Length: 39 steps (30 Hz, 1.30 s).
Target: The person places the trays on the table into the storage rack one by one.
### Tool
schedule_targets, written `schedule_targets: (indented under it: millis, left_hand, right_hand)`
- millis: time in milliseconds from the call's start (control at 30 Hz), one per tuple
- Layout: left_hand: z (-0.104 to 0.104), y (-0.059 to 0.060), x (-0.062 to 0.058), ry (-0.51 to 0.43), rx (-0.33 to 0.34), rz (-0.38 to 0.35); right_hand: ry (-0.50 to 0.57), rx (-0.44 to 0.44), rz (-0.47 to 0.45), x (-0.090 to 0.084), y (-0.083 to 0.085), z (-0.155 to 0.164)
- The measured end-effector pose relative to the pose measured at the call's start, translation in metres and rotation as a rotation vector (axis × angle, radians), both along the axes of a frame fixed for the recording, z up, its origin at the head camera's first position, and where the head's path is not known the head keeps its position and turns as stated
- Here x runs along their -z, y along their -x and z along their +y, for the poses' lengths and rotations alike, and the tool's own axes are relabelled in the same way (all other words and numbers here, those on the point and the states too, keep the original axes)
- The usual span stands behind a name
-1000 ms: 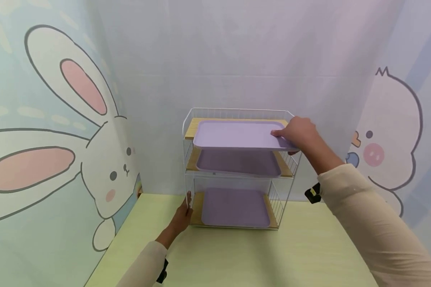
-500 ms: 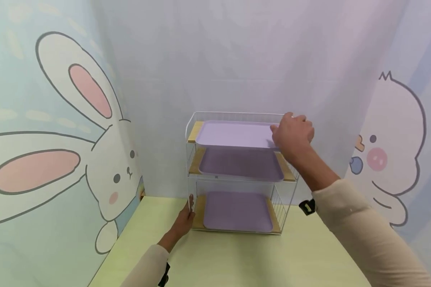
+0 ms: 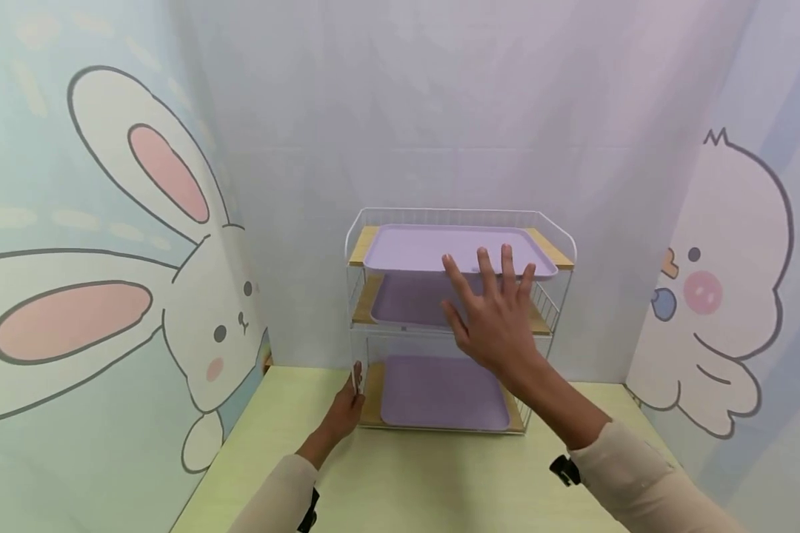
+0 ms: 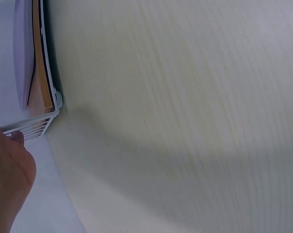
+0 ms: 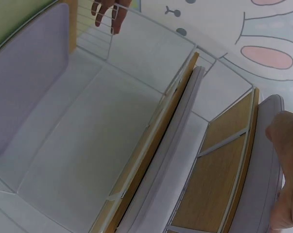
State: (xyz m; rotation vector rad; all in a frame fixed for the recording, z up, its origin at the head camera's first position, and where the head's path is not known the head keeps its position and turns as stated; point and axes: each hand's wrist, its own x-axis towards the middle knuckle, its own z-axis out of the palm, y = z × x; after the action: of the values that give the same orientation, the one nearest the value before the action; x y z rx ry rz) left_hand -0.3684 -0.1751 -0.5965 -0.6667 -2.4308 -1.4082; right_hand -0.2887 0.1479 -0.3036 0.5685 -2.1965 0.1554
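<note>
A three-tier white wire rack with wooden shelves (image 3: 553, 252) stands before me, a light purple tray on each tier. The top tray (image 3: 413, 248) sticks out slightly past its shelf's front edge. My right hand (image 3: 496, 322) has its fingers spread at that tray's front edge, palm facing the rack; it overlaps part of the middle tray (image 3: 407, 300). In the right wrist view, the hand's edge lies right at the tray (image 5: 265, 145). Low on the rack's left side, my left hand (image 3: 343, 411) holds the wire frame, thumb at the front post. The bottom tray (image 3: 443, 392) lies flat.
The rack rests on a pale yellow-green wood-grain table (image 3: 400, 481), close to a plain backdrop (image 3: 453, 111). A printed rabbit (image 3: 207, 311) covers the left-hand wall and a printed chick (image 3: 720, 259) the right-hand one.
My right hand has let go of the top tray's right front corner and moved left and down to its front edge, fingers spreading. The tray sits slightly farther back; the left hand stays put.
</note>
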Motion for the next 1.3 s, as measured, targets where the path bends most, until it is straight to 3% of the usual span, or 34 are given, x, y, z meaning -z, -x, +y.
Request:
schedule_targets:
  millis: [267, 633, 767, 800, 900, 1000, 1033, 1133, 1300]
  left_hand:
    - [-0.001, -0.001, 0.002, 0.008, -0.007, 0.033]
    - [-0.004, 0.002, -0.001, 0.023, -0.002, 0.057]
    - [-0.008, 0.004, 0.004, 0.017, 0.040, 0.145]
    - [-0.012, 0.008, 0.012, 0.006, 0.065, 0.190]
    - [-0.013, 0.007, 0.014, -0.003, 0.074, 0.235]
    - [-0.013, 0.005, 0.010, -0.001, 0.063, 0.161]
    - [-0.011, 0.000, 0.002, 0.015, 0.038, 0.107]
    - [-0.012, -0.002, -0.005, 0.083, -0.013, -0.007]
    - [-0.023, -0.005, -0.021, 0.192, -0.089, -0.101]
  right_hand:
    - [0.001, -0.019, 0.012, 0.002, 0.015, 0.000]
    - [-0.009, 0.034, -0.087, -0.005, 0.033, -0.002]
    - [-0.008, 0.050, -0.102, -0.004, 0.033, -0.002]
    - [-0.008, 0.050, -0.103, -0.004, 0.033, -0.002]
    - [0.003, 0.036, -0.106, -0.002, 0.032, -0.002]
    - [0.030, 0.008, -0.102, -0.001, 0.031, 0.001]
    - [0.038, 0.000, -0.095, -0.001, 0.030, 0.003]
    - [0.049, -0.011, -0.059, 0.000, 0.027, 0.015]
    - [0.071, -0.021, 0.016, 0.000, 0.023, 0.051]
